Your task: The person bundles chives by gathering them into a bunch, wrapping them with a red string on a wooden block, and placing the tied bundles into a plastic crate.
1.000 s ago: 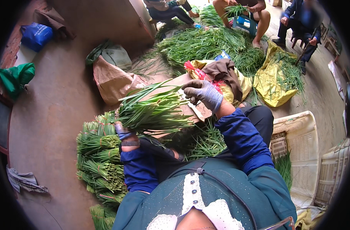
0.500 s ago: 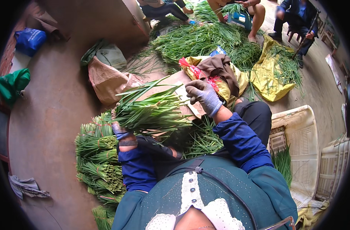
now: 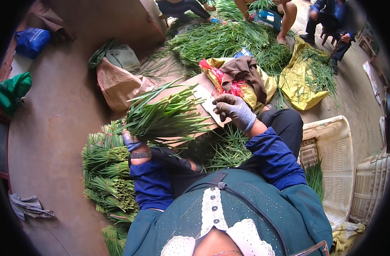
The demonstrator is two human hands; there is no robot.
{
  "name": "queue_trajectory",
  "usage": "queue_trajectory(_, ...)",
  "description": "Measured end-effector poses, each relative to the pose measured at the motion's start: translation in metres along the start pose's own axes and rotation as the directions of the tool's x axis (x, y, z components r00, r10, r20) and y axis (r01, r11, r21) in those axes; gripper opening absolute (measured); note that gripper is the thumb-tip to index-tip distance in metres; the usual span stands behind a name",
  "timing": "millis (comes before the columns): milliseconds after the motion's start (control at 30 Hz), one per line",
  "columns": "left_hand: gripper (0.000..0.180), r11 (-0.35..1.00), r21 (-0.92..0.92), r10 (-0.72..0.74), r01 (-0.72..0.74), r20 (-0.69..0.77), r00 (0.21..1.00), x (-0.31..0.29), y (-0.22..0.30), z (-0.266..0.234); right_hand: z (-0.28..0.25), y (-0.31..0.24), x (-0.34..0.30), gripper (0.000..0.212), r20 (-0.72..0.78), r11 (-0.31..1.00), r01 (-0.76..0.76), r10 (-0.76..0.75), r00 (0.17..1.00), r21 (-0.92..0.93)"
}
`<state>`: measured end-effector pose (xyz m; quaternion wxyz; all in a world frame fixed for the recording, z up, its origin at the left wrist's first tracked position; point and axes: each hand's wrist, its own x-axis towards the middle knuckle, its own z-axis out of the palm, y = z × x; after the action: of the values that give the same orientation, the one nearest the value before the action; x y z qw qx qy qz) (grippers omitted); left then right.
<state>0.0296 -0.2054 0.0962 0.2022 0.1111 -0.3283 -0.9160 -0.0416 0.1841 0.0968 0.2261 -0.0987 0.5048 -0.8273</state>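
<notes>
My left hand [image 3: 130, 138], in a grey-purple glove, is wrapped round a bunch of chives [image 3: 167, 113]. The long green stalks spread to the right over a board, and they cover most of the fingers. To the right of their tips is my right hand [image 3: 235, 112], in a soiled glove and apart from the bunch. Its fingers are curled together; what they hold, if anything, I cannot make out. Under the bunch lies the brown board [image 3: 178, 91] with a pale flat strip [image 3: 208, 102] on it, close to my right hand.
Tied chive bundles [image 3: 112, 175] are stacked at my left. Loose greens [image 3: 229, 47] heap up ahead, where other people sit. A yellow sack with brown cloth [image 3: 246, 72] stands beyond the board. A pink sack [image 3: 118, 85] is ahead left, a cream plastic crate [image 3: 336, 158] at right.
My right hand has shifted slightly right and toward me, its fingers still curled. The bunch in my left hand has moved a little left.
</notes>
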Motion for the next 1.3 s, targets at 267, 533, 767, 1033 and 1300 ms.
queue_trajectory(267, 0.031, 0.998, -0.069, -0.012, 0.013, 0.008, 1.000, 0.022, -0.005, -0.010, 0.037, -0.008, 0.009, 0.018, -0.060, 0.999, -0.051, 0.051, 0.997, 0.007)
queue_trajectory(533, 0.041, 0.997, -0.044, -0.063, 0.059, -0.099, 0.993, 0.013, -0.005, -0.004, 0.017, -0.023, -0.011, 0.027, -0.093, 0.965, 0.252, -0.259, 0.962, -0.075)
queue_trajectory(767, 0.036, 0.993, -0.120, -0.029, 0.008, -0.180, 0.983, 0.010, -0.021, 0.013, 0.059, -0.004, 0.006, 0.026, -0.038, 0.969, 0.136, -0.147, 0.988, -0.206)
queue_trajectory(1033, 0.037, 0.995, -0.090, -0.058, 0.036, -0.250, 0.966, 0.001, -0.007, 0.014, -0.014, -0.023, -0.018, 0.018, 0.064, 0.929, -0.010, 0.036, 0.997, -0.371)
queue_trajectory(1300, 0.036, 0.994, -0.108, -0.009, -0.015, -0.223, 0.975, 0.012, -0.013, 0.006, -0.027, 0.031, -0.028, 0.057, 0.004, 0.877, -0.016, 0.021, 1.000, -0.480)
